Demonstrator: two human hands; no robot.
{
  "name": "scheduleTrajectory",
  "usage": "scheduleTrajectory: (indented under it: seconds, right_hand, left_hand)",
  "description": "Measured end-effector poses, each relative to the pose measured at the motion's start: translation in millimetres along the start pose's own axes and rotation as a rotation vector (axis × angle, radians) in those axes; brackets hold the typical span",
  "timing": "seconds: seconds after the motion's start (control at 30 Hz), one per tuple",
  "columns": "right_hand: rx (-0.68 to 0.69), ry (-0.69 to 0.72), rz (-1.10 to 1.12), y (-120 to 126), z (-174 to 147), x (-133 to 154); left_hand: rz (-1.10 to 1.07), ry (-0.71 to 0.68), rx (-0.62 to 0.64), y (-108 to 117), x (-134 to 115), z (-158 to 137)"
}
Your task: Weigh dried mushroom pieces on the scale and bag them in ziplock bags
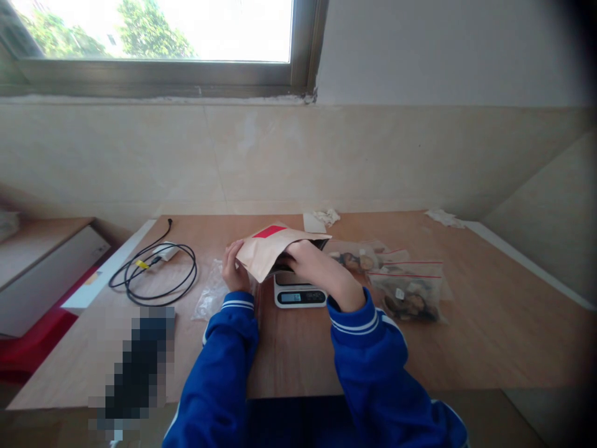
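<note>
A tan paper bag (254, 254) with a red patch is tilted on its side, its mouth facing right. My left hand (232, 267) is closed on the bag's left end. My right hand (303, 258) reaches into the mouth, so its fingers are hidden inside. Below the bag stands a white digital scale (301, 297) with a small lit display; the bag covers part of it. Just right of my right wrist lie clear zip bags with red seal lines, the nearer zip bag (410, 298) holding dark and pale pieces.
At the left lies a coiled black cable (161, 298) with a white adapter (166, 251). Crumpled clear plastic (209, 295) is beside my left hand. White paper scraps (321, 219) lie at the back. A blurred dark object (135, 367) is at the front left.
</note>
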State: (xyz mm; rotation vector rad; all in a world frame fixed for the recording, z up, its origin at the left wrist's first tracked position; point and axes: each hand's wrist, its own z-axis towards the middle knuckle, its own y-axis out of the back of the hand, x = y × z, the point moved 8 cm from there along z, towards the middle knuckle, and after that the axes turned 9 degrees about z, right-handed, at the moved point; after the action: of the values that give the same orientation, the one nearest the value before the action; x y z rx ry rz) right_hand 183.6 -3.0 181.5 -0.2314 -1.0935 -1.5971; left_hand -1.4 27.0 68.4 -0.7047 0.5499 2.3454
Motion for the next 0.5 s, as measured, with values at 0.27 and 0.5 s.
scheduleTrajectory:
  seconds: [0.27,0.5]
  right_hand:
    - [-0.002,0.123,-0.052,29.8,-8.2,20.7]
    - [-0.458,0.089,0.065,70.0,-29.8,2.2]
  left_hand:
    - [0.058,0.069,0.065,-7.0,10.4,-5.5]
    - [0.116,0.168,0.03,-1.2,13.8,-3.4]
